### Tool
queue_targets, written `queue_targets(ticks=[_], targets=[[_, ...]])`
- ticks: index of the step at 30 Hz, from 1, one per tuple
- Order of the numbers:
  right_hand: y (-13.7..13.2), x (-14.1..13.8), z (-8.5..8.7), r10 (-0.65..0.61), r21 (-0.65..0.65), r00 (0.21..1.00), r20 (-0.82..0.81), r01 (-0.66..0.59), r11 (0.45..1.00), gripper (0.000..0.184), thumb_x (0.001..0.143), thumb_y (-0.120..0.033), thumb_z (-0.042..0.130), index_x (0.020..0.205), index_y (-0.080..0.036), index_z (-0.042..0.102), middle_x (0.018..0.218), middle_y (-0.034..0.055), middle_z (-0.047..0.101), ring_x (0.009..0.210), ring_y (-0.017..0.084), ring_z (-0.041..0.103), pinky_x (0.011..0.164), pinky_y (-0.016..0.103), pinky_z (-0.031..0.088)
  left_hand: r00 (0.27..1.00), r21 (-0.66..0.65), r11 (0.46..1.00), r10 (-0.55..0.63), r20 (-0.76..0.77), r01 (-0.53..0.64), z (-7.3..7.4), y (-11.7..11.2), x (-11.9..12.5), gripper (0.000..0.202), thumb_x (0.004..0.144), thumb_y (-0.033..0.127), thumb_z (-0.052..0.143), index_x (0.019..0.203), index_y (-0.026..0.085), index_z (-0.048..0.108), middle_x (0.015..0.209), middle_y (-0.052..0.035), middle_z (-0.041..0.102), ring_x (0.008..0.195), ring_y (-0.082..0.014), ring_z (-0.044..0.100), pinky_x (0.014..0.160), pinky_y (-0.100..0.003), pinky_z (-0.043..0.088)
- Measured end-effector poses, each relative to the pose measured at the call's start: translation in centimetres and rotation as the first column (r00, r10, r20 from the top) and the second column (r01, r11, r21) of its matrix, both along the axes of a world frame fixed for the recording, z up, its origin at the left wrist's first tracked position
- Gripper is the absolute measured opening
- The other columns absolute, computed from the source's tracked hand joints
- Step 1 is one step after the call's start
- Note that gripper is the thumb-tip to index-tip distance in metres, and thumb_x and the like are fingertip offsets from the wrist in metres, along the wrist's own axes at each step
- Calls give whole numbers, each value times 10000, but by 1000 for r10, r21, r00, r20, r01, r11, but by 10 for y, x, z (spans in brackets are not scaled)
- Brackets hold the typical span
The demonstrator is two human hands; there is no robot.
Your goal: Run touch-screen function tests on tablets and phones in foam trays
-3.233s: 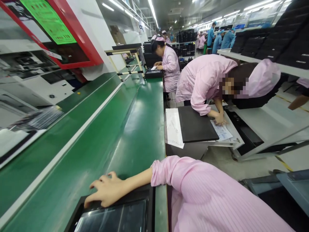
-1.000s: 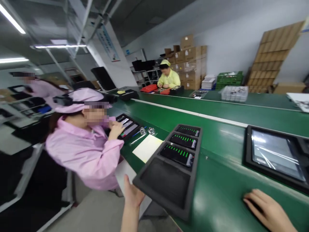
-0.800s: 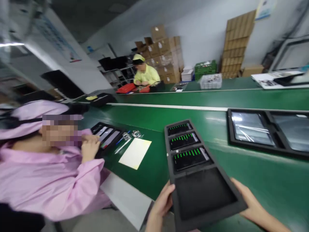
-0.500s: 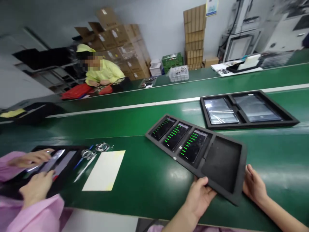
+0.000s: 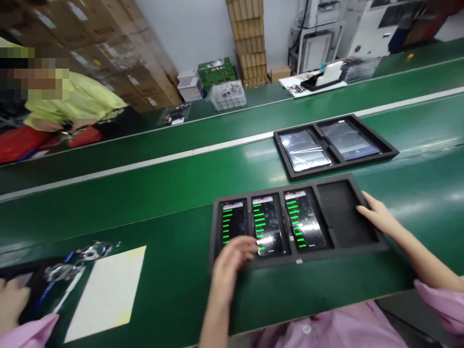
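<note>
A black foam tray (image 5: 344,249) lies on the green bench in front of me. Three of its compartments hold smartphones, and the one at the right end is bare. On the left phone (image 5: 232,217), the middle phone (image 5: 268,222) and the right phone (image 5: 306,222), the dark screens show green bars. My left hand (image 5: 232,258) is over the tray's lower left part, its loosely bent fingers covering the bottom of the left phone. It holds nothing that I can see. At the tray's right end, my right hand (image 5: 379,212) grips the edge, thumb on top.
Behind the tray lies another black foam tray (image 5: 282,157) with two tablets. To the left are a sheet of paper (image 5: 108,290), coiled clear cables (image 5: 94,250) and a co-worker's hand (image 5: 12,299). Across the bench, a person in yellow (image 5: 76,96) works near red bags.
The tray has turned from its slanted position and now lies squarer to me. My left hand has left its front edge for the left phone; my right hand stays at the right end.
</note>
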State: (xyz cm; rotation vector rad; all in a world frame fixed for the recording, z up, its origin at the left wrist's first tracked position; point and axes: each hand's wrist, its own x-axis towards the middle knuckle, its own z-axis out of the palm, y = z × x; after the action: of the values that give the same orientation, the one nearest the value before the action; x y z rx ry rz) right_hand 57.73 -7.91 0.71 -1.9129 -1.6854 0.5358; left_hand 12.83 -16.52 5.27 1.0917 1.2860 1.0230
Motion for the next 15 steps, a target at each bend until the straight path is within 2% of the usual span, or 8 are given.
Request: queue_targets(ticks=[1, 2, 3, 4, 6, 8, 12, 15], targets=[[5, -4, 5, 37, -60, 997, 71, -33, 998, 590, 770, -457, 445, 1203, -91, 607, 968, 169, 677, 856, 302, 664, 731, 382, 550, 950, 170, 975, 183, -251, -143, 2, 15, -23, 501, 910, 609, 508, 1124, 190, 679, 1224, -115, 665, 1148, -299, 601, 1037, -467, 458], [10, -10, 12, 78, -115, 984, 161, -60, 992, 555, 790, -421, 442, 1211, -89, 585, 966, 163, 672, 866, 306, 654, 745, 382, 541, 821, 297, 929, 340, -458, -220, 2, 32, -43, 509, 907, 617, 486, 1108, 191, 681, 1297, -114, 615, 1272, -314, 510, 1137, -498, 355], [15, -16, 19, 123, -157, 955, 270, -83, 984, 497, 815, -385, 442, 1193, -93, 579, 971, 160, 664, 887, 311, 643, 765, 383, 529, 682, 347, 897, 436, -587, -276, -1, 49, -61, 519, 894, 634, 466, 1070, 202, 692, 1364, -121, 558, 1348, -336, 429, 1186, -526, 266], [20, -24, 26, 165, -183, 907, 388, -100, 978, 425, 840, -355, 446, 1148, -99, 584, 982, 164, 653, 921, 320, 628, 791, 386, 514, 626, 338, 895, 445, -641, -291, -7, 67, -75, 520, 895, 627, 446, 1087, 206, 684, 1421, -131, 501, 1389, -339, 382, 1200, -522, 236], [30, -43, 38, 244, -226, 777, 579, -134, 965, 294, 870, -304, 469, 1040, -96, 590, 1020, 189, 621, 1000, 344, 590, 846, 392, 481, 636, 328, 911, 409, -654, -249, -21, 99, -94, 512, 906, 591, 402, 1148, 211, 644, 1378, -133, 534, 1367, -299, 424, 1179, -459, 300], [40, -62, 47, 262, -269, 700, 664, -102, 958, 237, 884, -252, 481, 1013, -74, 570, 1028, 209, 597, 1023, 346, 573, 852, 373, 458, 681, 299, 937, 340, -648, -183, -33, 124, -103, 504, 915, 569, 355, 1132, 206, 629, 1268, -122, 613, 1260, -275, 526, 1121, -426, 380], [48, -88, 51, 135, -324, 732, 668, 123, 938, 263, 930, -186, 437, 1131, -26, 495, 1020, 220, 598, 945, 320, 611, 746, 329, 446, 707, 196, 978, 190, -681, -75, -42, 143, -109, 520, 879, 603, 322, 912, 193, 640, 1006, -94, 697, 1010, -270, 629, 962, -406, 477], [46, -89, 51, 164, -373, 755, 635, 114, 921, 262, 954, -192, 420, 1157, -34, 471, 1029, 217, 609, 947, 321, 623, 735, 327, 442, 685, 183, 982, 169, -709, -53, -39, 141, -109, 503, 841, 614, 359, 908, 196, 632, 964, -73, 703, 951, -259, 635, 888, -376, 488]])
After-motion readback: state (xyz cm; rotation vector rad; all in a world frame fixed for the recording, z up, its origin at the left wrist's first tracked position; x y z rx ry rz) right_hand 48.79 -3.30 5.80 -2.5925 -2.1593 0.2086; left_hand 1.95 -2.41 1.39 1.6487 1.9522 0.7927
